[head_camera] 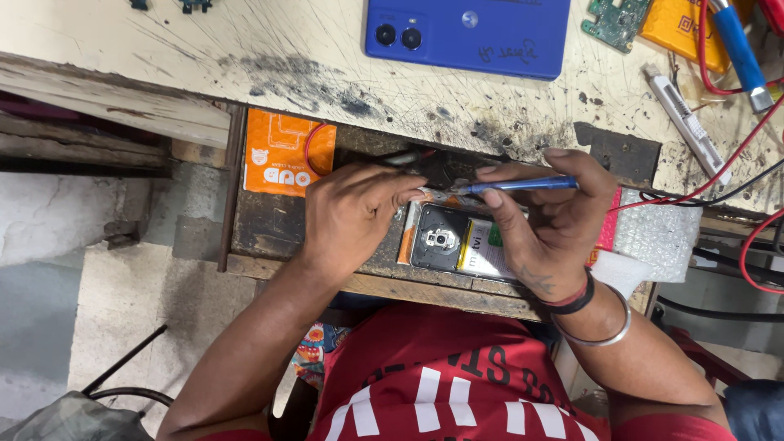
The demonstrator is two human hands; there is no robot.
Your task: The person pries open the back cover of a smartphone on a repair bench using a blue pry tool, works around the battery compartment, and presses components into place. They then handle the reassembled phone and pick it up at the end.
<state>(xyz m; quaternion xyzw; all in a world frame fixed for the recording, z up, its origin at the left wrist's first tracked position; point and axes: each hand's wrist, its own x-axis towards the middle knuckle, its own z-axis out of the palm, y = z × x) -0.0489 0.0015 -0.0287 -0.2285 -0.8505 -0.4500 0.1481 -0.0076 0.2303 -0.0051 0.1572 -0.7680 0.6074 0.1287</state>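
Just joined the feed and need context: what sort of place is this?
Likely a phone repair bench: an opened phone in the drawer under the hands, a blue phone back cover and a loose circuit board on the scratched worktop.

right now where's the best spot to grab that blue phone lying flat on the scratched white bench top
Take the blue slab-shaped phone by its two long edges near the middle, coming straight down from above. It lies flat, back up, on the scratched white bench top, with bare surface along its near edge. Stay off the twin-lens end on the picture's left; the circuit board crowds the other end.

Opened phone (453,241) lies in drawer (269,224), below bench (245,49); phone cover (469,33) on bench.
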